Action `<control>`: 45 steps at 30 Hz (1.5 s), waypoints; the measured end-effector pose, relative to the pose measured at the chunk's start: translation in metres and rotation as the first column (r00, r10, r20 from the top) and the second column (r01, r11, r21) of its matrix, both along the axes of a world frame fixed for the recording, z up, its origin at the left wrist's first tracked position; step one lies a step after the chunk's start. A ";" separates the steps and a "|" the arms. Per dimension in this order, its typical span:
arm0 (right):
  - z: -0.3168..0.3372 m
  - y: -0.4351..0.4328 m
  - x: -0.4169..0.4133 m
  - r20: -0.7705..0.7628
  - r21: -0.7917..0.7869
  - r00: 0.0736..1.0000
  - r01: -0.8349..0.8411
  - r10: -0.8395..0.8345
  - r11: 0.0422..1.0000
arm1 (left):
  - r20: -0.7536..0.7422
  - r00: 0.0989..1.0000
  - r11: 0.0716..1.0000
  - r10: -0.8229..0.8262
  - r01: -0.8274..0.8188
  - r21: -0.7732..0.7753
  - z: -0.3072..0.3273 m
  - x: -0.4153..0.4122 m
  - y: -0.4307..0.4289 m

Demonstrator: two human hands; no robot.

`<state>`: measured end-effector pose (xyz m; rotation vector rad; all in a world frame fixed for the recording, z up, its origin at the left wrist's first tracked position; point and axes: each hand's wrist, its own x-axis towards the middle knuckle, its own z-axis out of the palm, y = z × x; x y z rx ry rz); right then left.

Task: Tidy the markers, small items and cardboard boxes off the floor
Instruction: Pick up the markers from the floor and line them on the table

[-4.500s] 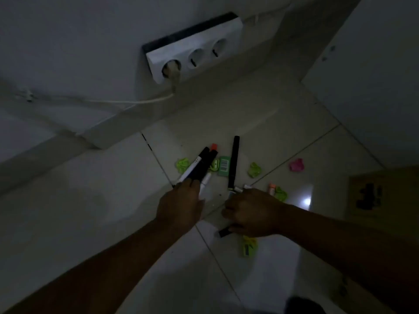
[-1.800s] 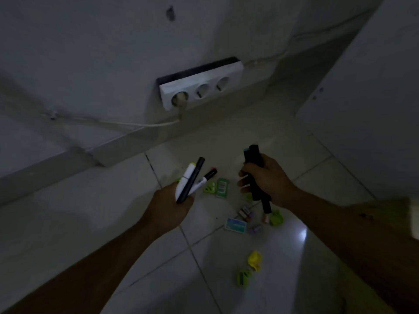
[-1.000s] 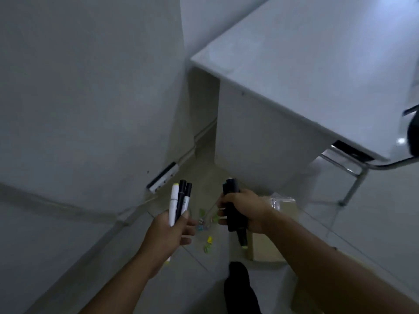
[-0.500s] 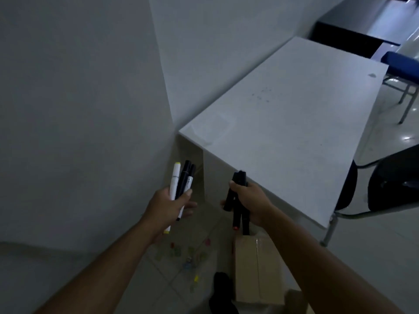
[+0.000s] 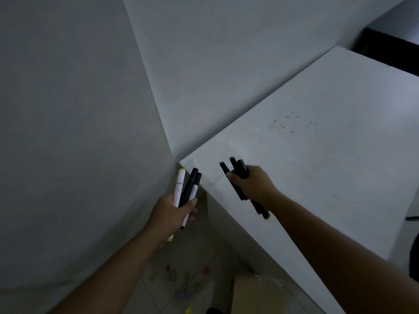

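The person now stands over the tabletop [image 5: 328, 166], no longer crouched at the floor [image 5: 199, 288]. The right hand [image 5: 254, 184], its grip closed on dark markers [image 5: 238, 175], has moved above the tabletop's corner; the left hand [image 5: 174, 211] still clutches three markers [image 5: 188, 189] just beside its edge. Small items [image 5: 179, 282] and a cardboard box [image 5: 256, 295] remain on the floor.

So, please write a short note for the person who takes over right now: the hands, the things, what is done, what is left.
Left hand: shut on three markers, one white, two dark.
Right hand: shut on a bundle of dark markers, held over the white table.
Done: these markers are off the floor.
Left: put them down; small items and the cardboard box are on the floor beside the table.
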<state>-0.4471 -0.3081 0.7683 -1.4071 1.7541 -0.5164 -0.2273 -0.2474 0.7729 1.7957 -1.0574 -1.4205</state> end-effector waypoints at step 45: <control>-0.073 -0.128 0.021 -0.763 -0.125 0.388 -0.873 0.517 0.471 | 0.078 0.994 0.996 0.078 -0.074 -0.053 -0.032 0.002 -0.063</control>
